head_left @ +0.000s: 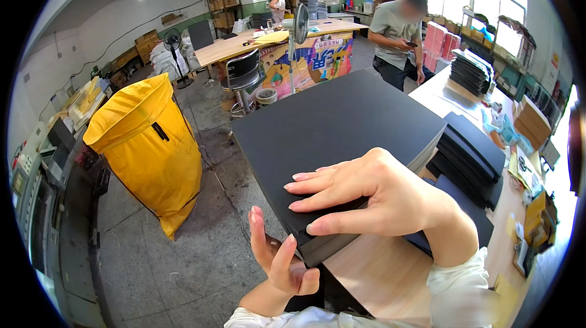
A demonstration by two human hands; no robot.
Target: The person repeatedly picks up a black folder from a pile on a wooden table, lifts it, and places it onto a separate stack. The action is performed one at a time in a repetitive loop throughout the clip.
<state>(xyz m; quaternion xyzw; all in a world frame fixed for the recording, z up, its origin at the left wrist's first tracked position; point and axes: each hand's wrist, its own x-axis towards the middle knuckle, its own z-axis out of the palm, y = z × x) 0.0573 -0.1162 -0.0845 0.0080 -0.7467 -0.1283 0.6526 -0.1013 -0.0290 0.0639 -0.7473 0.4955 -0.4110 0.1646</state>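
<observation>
A thick stack of large black sheets or boards (pixel 342 120) lies on the pale wooden table (pixel 366 273) in front of me, its layered edges showing at the right side and near corner. My right hand (pixel 372 196) rests palm down on the top near the front corner, fingers stretched out and slightly apart. Beside that same corner, lower down, is my left hand (pixel 282 264), palm turned up and fingers spread. It is close to the stack's left edge; whether it touches the edge I cannot tell. Neither hand grips anything visible.
Dark folders or boards (pixel 470 157) lie right of the stack. A tall yellow bag (pixel 149 151) stands on the floor at left. Past the stack are a standing fan (pixel 299 25), a black chair (pixel 243 71) and a seated person (pixel 397 35) holding a phone.
</observation>
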